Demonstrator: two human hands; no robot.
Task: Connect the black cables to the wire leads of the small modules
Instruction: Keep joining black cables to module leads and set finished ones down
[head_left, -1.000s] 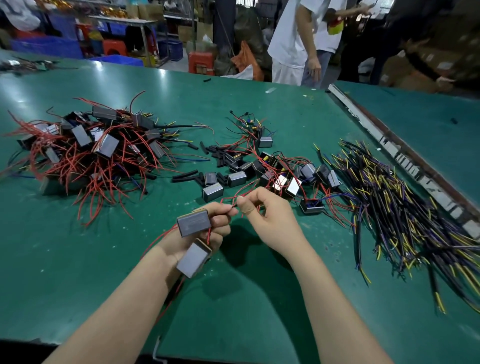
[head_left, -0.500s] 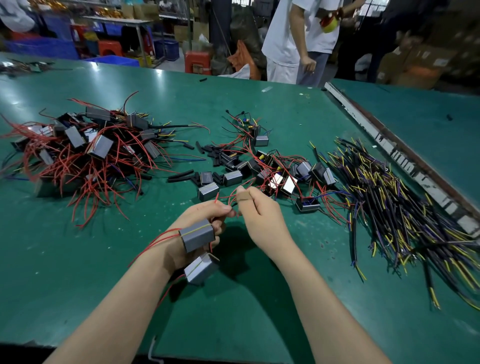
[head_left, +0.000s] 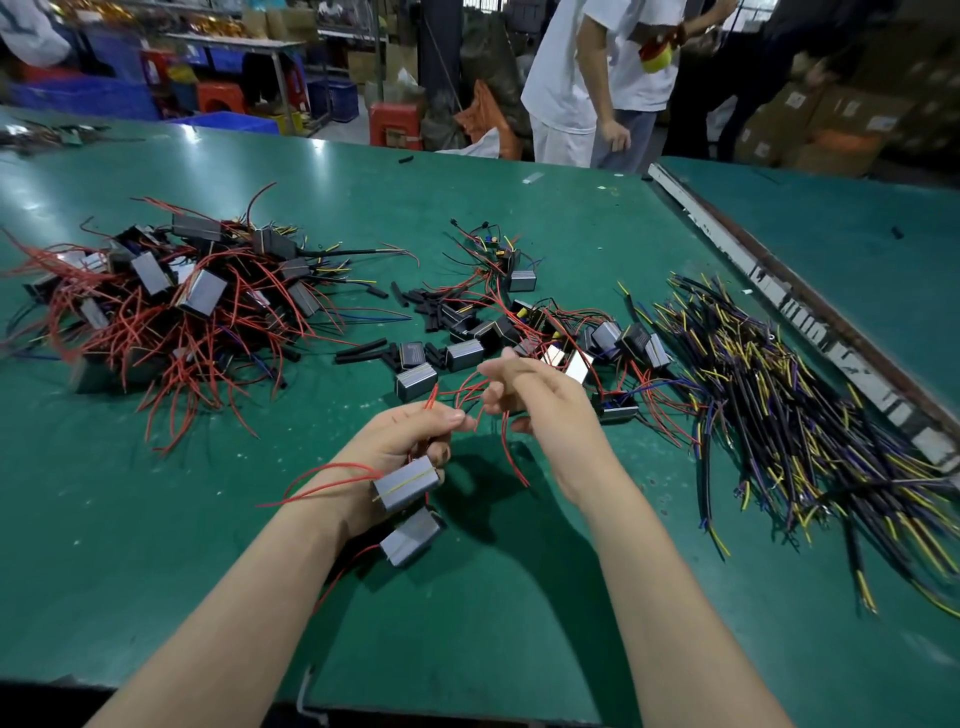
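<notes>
My left hand (head_left: 415, 436) pinches the red wire leads (head_left: 470, 397) of two small grey modules. One module (head_left: 406, 483) hangs at the heel of the hand, the other module (head_left: 413, 536) dangles just below it. My right hand (head_left: 540, 400) is close to the right of the left one, fingers loosely spread among the red leads; whether it holds one I cannot tell. A heap of black cables (head_left: 789, 410) with yellow and purple ends lies to the right. Loose modules (head_left: 519, 338) lie beyond my hands.
A large tangle of modules with red leads (head_left: 171, 306) fills the left of the green table (head_left: 156, 545). Short black sleeve pieces (head_left: 363, 351) lie in the middle. A worn rail (head_left: 779, 291) borders the right. People (head_left: 597, 78) stand beyond the far edge.
My right hand has let go of its pinch at the left fingertips and drawn slightly away to the right, fingers spreading. The two modules have swung lower under my left hand.
</notes>
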